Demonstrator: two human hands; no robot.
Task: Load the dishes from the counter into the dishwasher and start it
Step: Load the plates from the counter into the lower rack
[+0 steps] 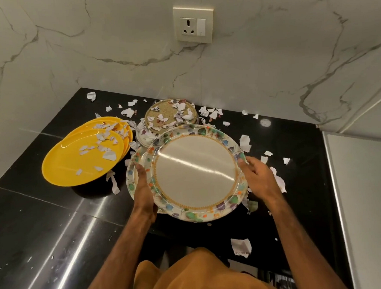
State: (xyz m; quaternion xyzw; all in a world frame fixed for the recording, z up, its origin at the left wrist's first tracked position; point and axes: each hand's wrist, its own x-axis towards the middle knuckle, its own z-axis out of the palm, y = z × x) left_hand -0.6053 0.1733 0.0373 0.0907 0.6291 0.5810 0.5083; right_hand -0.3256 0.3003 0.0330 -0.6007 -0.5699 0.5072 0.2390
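Head: hands (pixel 143 192) hold floral plate (pixel 195 170) face-up.

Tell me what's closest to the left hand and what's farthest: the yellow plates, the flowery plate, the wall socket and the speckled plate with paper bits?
1. Flowery plate: the left hand grips its left rim.
2. Yellow plates: just to the hand's left.
3. Speckled plate: farther back, behind the flowery one.
4. Wall socket: high up at the back, farthest.

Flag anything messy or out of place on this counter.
Torn white paper scraps litter the black stone counter, the stacked yellow plastic plates and the round woven mat; only the floral-rimmed white plate in the left hand looks clear.
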